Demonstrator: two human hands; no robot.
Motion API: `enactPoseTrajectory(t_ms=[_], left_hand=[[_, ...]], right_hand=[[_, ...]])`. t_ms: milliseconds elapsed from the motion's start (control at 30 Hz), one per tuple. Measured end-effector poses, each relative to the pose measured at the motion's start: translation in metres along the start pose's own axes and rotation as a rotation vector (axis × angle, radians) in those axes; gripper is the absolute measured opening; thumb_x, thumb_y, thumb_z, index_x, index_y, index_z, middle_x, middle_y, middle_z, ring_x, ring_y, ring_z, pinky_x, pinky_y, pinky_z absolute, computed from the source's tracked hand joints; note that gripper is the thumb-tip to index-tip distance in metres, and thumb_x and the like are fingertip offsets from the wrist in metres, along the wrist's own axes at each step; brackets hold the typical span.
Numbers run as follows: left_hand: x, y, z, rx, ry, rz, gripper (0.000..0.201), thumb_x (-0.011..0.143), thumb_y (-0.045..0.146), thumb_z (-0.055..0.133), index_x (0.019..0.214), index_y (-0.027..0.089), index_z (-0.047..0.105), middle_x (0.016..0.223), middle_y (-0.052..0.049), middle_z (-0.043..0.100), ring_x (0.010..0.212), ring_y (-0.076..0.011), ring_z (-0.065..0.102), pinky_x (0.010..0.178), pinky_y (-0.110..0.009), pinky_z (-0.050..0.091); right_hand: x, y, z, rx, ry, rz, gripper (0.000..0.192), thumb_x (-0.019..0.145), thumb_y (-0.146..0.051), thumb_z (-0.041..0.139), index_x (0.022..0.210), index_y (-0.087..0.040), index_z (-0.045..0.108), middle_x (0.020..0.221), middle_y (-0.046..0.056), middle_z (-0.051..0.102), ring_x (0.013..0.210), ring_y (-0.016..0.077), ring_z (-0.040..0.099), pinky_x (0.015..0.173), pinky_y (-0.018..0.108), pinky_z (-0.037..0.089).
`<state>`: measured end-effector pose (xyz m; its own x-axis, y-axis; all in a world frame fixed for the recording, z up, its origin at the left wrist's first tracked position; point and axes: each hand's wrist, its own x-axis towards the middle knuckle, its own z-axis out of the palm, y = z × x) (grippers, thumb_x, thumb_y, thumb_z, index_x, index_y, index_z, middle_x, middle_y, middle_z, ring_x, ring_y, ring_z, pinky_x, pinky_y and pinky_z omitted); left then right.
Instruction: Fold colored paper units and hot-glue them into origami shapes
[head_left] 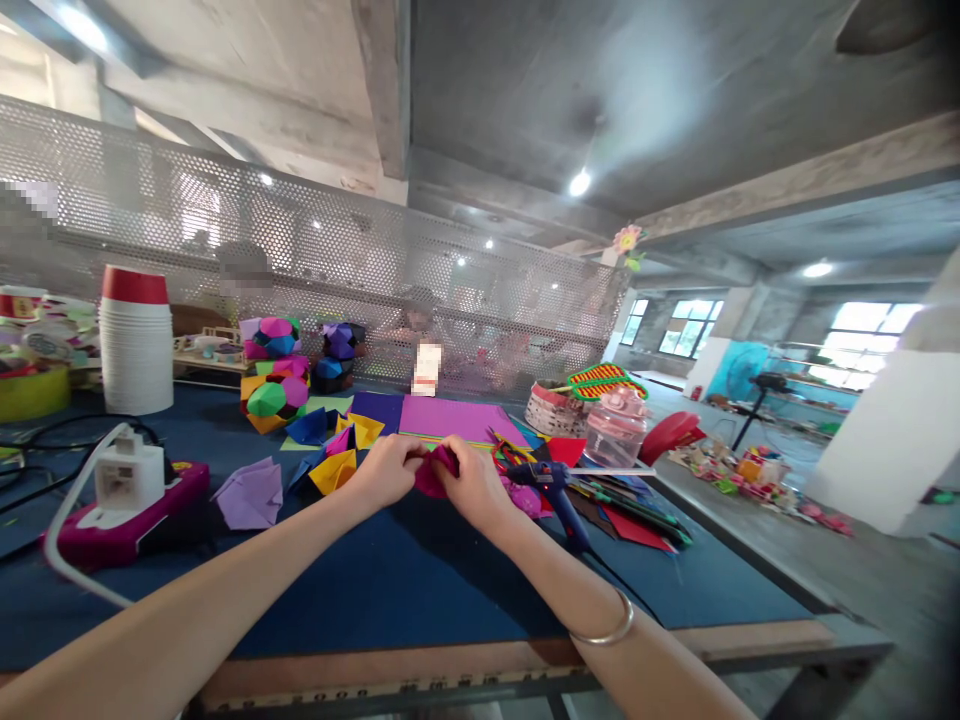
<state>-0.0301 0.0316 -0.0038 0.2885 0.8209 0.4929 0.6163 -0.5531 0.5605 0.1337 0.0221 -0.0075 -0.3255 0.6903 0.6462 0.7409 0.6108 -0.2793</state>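
A small folded piece of magenta paper (433,478) is held above the blue table mat, just in front of a stack of coloured sheets. My left hand (388,466) pinches its left side. Fingers of my right hand (474,482) close on its right side and cover part of the fold. Left of my hands lie folded yellow (332,472) and blue paper pieces, with a lilac folded paper (250,493) farther left. A dark blue glue gun (559,490) rests close to the right of my right hand.
A purple power strip (176,500) with a white plug and cable stands at left, near stacked paper cups (136,340) and multicoloured paper balls (276,395). Scissors (504,440), a pink clear bottle (616,430) and pens are at right. A perforated screen (337,270) runs behind.
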Motion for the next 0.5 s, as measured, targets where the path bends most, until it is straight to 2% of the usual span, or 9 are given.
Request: enactPoseTrajectory(t_ms=[200, 367, 500], left_hand=[[0.0037, -0.0058, -0.0022, -0.101, -0.034, -0.111, 0.022, 0.069, 0.014, 0.052, 0.079, 0.014, 0.071, 0.07, -0.004, 0.069, 0.067, -0.017, 0.061, 0.062, -0.024, 0.042], [0.0025, -0.0009, -0.0071, 0.006, -0.017, -0.09, 0.021, 0.068, 0.015, 0.051, 0.074, 0.015, 0.071, 0.064, -0.003, 0.068, 0.063, -0.0158, 0.06, 0.059, -0.023, 0.039], [-0.0005, 0.0037, -0.0068, 0.078, -0.003, -0.049, 0.023, 0.068, 0.014, 0.049, 0.074, 0.016, 0.071, 0.066, -0.005, 0.068, 0.066, -0.0174, 0.061, 0.06, -0.024, 0.038]], right_hand=[[-0.001, -0.0028, 0.001, -0.005, -0.004, -0.003, 0.006, 0.084, -0.021, 0.051, 0.089, -0.02, 0.055, 0.074, 0.0, 0.063, 0.069, 0.0162, 0.058, 0.062, 0.024, 0.037], [-0.0013, -0.005, 0.0001, -0.045, -0.011, -0.044, 0.011, 0.086, -0.024, 0.051, 0.095, -0.019, 0.055, 0.082, 0.003, 0.066, 0.075, 0.0174, 0.061, 0.065, 0.024, 0.038], [-0.0016, -0.0051, -0.0023, -0.148, -0.047, -0.064, 0.008, 0.086, -0.022, 0.052, 0.092, -0.019, 0.057, 0.081, 0.004, 0.066, 0.076, 0.018, 0.062, 0.065, 0.025, 0.037]])
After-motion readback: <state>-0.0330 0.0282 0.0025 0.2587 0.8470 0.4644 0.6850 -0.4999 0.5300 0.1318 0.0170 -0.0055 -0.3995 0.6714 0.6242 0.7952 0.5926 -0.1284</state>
